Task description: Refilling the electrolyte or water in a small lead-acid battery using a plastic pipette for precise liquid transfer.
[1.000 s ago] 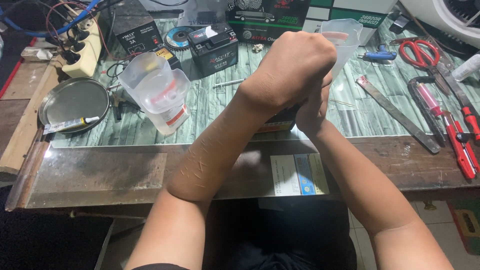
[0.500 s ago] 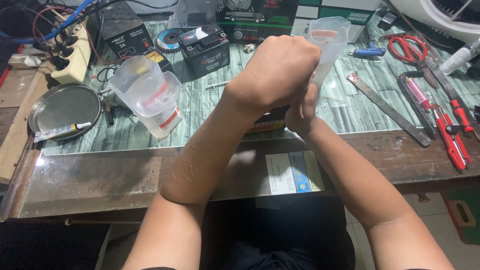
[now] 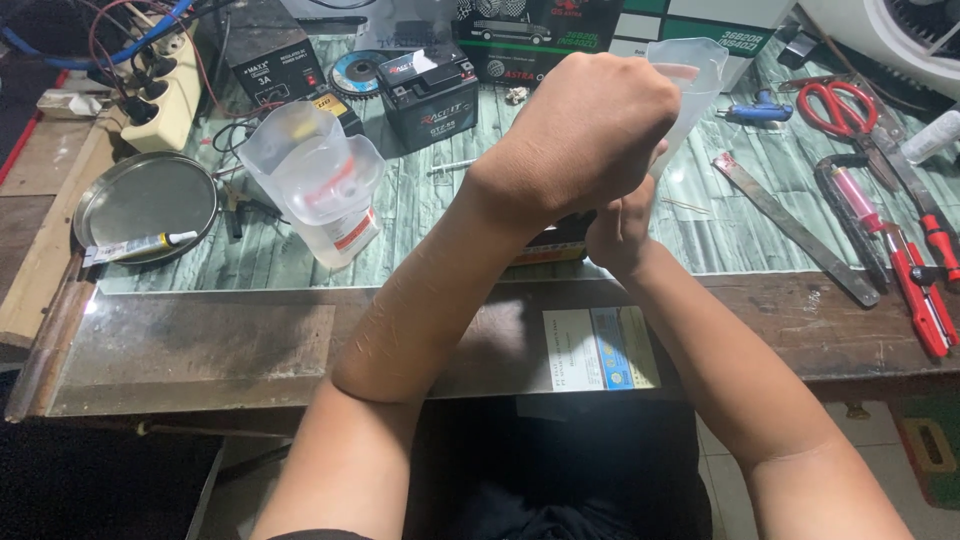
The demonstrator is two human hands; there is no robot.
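Our left hand clenches the clear plastic measuring jug, right of the small black battery; our right hand, beneath, grip unclear

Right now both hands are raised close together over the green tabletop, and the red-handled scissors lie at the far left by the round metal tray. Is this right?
Not quite. The head view shows the red-handled scissors at the far right, far from the round metal tray on the left. The rest holds: the left hand and right hand are raised close together over the green tabletop.
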